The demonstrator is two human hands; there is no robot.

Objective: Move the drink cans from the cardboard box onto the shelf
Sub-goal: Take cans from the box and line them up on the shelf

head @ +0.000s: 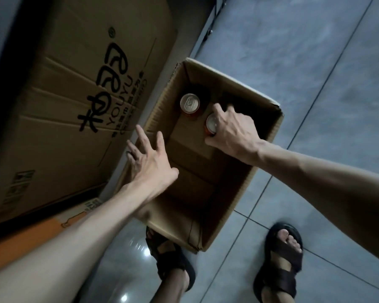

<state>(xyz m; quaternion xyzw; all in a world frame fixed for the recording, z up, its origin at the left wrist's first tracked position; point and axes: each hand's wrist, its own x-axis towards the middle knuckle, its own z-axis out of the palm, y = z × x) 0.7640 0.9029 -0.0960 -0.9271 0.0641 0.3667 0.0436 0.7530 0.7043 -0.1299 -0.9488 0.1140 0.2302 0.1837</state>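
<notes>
Standing upright at the far end of the open brown cardboard box [217, 215] are two silver-topped, orange-sided drink cans. The right hand [232, 132] is curled over the nearer can [211, 125], apparently gripping it. The farther can [189, 103] sits just left of it, untouched. The left hand [150, 162] hovers spread and empty over the box's left wall, likelier to take that one.

Left hand [148, 164] splayed, fingers apart; right hand [233, 130] curled, gripping.
</notes>
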